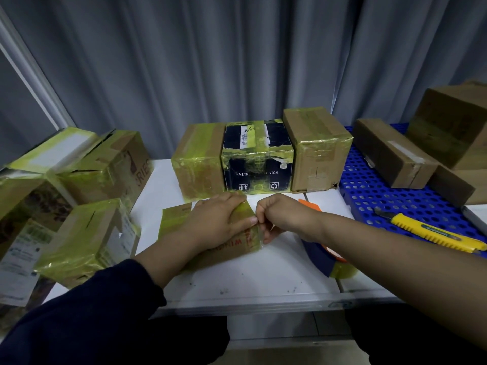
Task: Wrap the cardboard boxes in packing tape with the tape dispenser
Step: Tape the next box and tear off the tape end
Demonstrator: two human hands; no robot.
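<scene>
A small flat cardboard box (237, 246), partly covered in yellowish tape, lies on the white table (263, 275) in front of me. My left hand (218, 219) presses flat on its top. My right hand (279, 217) pinches at the box's right corner, where the tape edge is; its fingertips meet my left thumb there. The tape dispenser (326, 262), blue and orange with a yellowish roll, lies on the table under my right forearm, held by neither hand.
Three taped boxes (258, 156) stand in a row behind. Several taped boxes (87, 233) crowd the left. A blue perforated pallet (374, 191) at right holds plain brown boxes (392, 154) and a yellow utility knife (432, 233).
</scene>
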